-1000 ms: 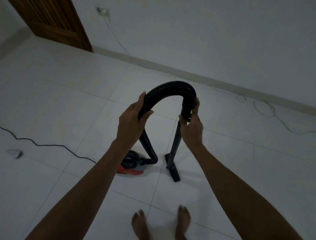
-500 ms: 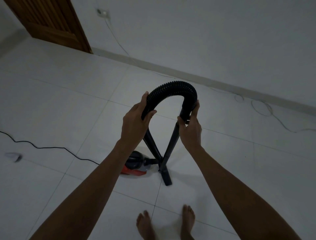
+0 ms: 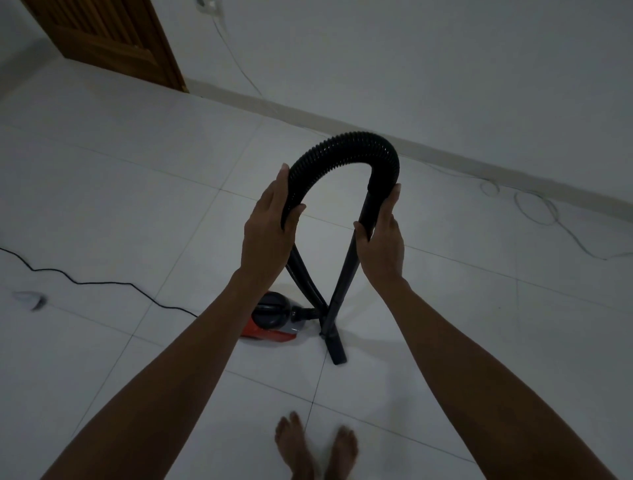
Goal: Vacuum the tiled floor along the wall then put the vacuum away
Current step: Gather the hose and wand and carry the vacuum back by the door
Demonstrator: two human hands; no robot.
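No writing, brand, number or sign can be read anywhere. The red and black vacuum (image 3: 274,317) at about 6 o'clock from the middle of the picture shows no legible label, and neither do its black hose (image 3: 342,150) nor the wooden door (image 3: 102,37) at 11 o'clock. The dim light hides any fine print.

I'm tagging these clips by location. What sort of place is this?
Probably a sparsely furnished room in a home: white tiled floor, plain white wall with a socket, a wooden door, and a small canister vacuum in use.
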